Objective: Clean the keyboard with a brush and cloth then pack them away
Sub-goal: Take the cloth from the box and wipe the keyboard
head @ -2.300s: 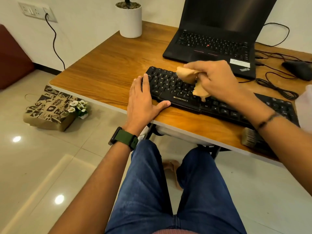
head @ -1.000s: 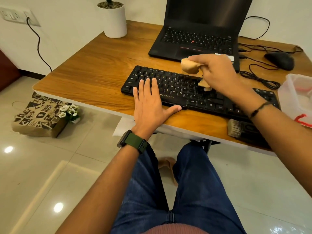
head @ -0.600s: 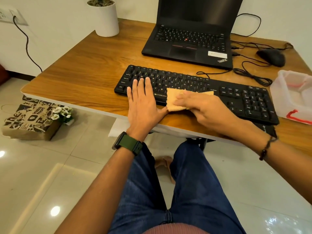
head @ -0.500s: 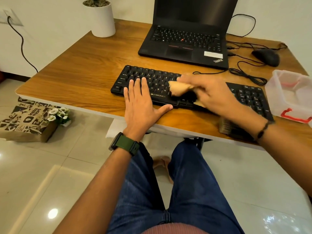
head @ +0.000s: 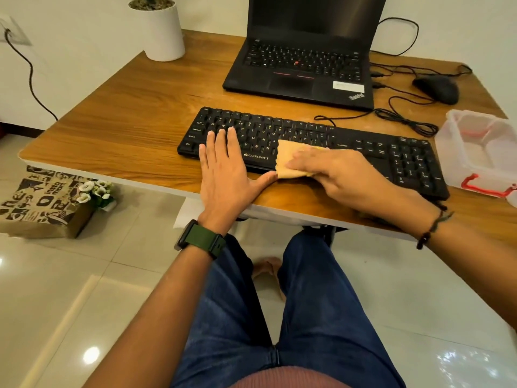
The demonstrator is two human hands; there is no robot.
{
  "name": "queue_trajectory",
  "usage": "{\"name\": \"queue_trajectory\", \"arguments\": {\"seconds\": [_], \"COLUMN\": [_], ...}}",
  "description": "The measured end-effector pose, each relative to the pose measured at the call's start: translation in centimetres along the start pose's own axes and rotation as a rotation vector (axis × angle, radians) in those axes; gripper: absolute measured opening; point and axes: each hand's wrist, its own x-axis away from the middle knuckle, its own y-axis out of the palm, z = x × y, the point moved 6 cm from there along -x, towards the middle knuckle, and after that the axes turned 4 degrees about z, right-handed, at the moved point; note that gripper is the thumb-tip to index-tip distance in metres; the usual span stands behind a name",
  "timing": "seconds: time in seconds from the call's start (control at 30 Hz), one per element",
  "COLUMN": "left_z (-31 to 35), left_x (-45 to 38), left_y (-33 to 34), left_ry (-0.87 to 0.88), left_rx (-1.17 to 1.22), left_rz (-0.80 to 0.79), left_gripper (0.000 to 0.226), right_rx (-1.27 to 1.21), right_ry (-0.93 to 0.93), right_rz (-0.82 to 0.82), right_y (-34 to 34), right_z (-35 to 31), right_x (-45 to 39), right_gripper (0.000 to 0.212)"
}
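A black Zebronics keyboard (head: 349, 141) lies across the wooden desk (head: 134, 121) near its front edge. My left hand (head: 226, 172) rests flat and spread on the keyboard's left end, thumb along the front edge. My right hand (head: 338, 175) presses a tan cloth (head: 288, 158) onto the keyboard's front middle, next to the left thumb. The brush is hidden under my right forearm.
A black laptop (head: 302, 65) stands open behind the keyboard. A black mouse (head: 436, 88) and tangled cables (head: 405, 119) lie at the back right. A clear plastic box (head: 481, 152) with a red latch sits at the right edge. A white plant pot (head: 165, 32) stands back left.
My right hand has lowered the cloth from a bunched, lifted hold onto the keyboard's front middle and spread it flat. My left hand stays flat on the left end.
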Motion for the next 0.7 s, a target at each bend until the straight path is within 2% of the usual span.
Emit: {"name": "queue_trajectory", "arguments": {"seconds": [0.07, 0.17, 0.23, 0.3, 0.43, 0.7], "left_z": [0.2, 1.6, 3.5, 5.5, 7.6, 7.3], "left_x": [0.1, 0.0, -0.1, -0.1, 0.2, 0.2], "left_y": [-0.2, -0.4, -0.1, 0.5, 1.8, 2.0], "left_ry": [0.000, 0.059, 0.118, 0.162, 0.203, 0.215], "left_rx": [-0.016, -0.063, -0.084, -0.069, -0.066, -0.055], "left_rz": [0.002, -0.013, -0.032, -0.050, -0.048, 0.019], "left_gripper": [0.107, 0.110, 0.112, 0.112, 0.109, 0.111], "right_rx": [-0.046, -0.110, -0.070, 0.046, 0.150, 0.017], "right_ry": [0.018, 0.150, 0.213, 0.241, 0.204, -0.039], "right_rz": [0.046, 0.222, 0.296, 0.256, 0.023, -0.020], "right_y": [-1.2, -3.7, -4.6, -4.0, -1.0, -1.1], "right_z": [0.1, 2.6, 4.9, 6.6, 7.0, 1.7], "right_x": [-0.1, -2.1, -3.9, -5.4, -5.4, 1.8], "right_gripper": [0.043, 0.042, 0.042, 0.043, 0.043, 0.044]}}
